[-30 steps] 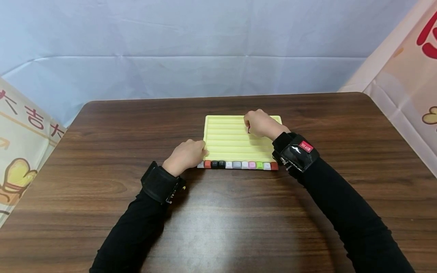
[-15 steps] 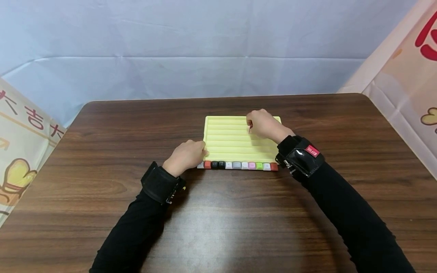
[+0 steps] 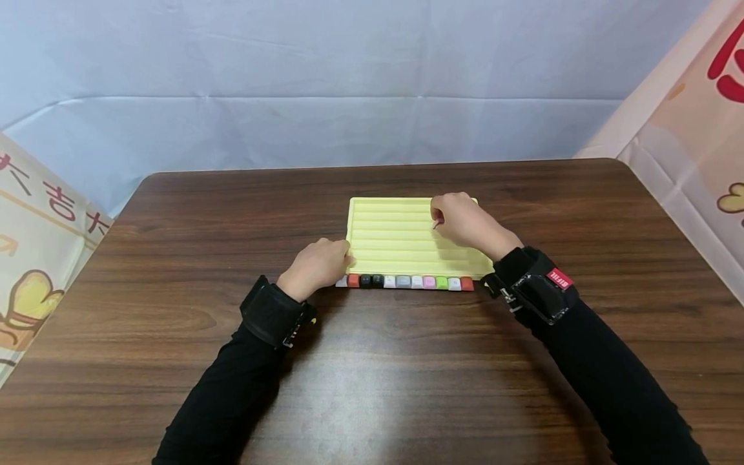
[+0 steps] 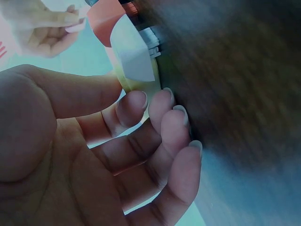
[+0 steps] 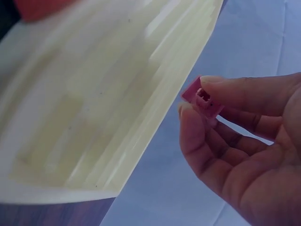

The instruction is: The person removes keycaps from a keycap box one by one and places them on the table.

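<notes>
A pale yellow ridged tray [image 3: 389,236] lies in the middle of the table, with a row of colourful keycaps [image 3: 409,281] along its near edge. My left hand [image 3: 316,266] pinches the tray's near left corner between thumb and fingers, right beside a white keycap [image 4: 134,52] and an orange-red one [image 4: 104,21]. Over the tray's right half, my right hand [image 3: 467,223] holds a small pink keycap [image 5: 203,98] between thumb and index finger. The hollow underside and stem of that keycap show in the right wrist view.
The dark wooden table [image 3: 372,374] surrounds the tray. A pale cloth [image 3: 314,84] hangs behind it, with printed cloths [image 3: 49,258] at both sides. Both forearms wear black sleeves and wrist bands [image 3: 273,310].
My right hand has moved to the right and slightly nearer over the tray, still pinching the pink keycap. The left hand and tray have stayed in place.
</notes>
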`<state>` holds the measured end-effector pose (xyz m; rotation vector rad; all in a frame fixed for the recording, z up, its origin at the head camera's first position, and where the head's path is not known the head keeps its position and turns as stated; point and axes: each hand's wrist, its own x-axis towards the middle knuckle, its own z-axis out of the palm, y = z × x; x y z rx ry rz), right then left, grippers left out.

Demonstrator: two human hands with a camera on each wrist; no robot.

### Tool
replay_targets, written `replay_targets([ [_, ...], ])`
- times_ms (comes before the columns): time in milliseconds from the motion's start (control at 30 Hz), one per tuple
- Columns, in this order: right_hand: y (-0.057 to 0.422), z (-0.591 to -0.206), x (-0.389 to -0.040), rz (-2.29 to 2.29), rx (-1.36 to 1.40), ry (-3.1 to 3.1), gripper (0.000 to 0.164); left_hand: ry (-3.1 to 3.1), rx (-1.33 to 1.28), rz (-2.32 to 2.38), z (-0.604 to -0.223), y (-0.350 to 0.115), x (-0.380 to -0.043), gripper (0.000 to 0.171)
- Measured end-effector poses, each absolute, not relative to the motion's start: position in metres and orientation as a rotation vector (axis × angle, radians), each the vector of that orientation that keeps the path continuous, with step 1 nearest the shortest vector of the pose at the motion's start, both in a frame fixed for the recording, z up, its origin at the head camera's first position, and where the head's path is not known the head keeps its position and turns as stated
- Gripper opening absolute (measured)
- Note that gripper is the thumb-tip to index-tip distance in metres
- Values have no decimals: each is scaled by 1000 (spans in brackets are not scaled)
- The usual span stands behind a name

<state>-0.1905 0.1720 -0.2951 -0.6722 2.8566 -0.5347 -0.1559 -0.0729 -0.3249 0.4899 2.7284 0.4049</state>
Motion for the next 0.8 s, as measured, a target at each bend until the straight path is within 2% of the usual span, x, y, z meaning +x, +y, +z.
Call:
replay_targets([
  [800, 201, -294, -149, -609, -508, 2893, 8, 2732, 495, 416, -326, -74, -155, 18],
])
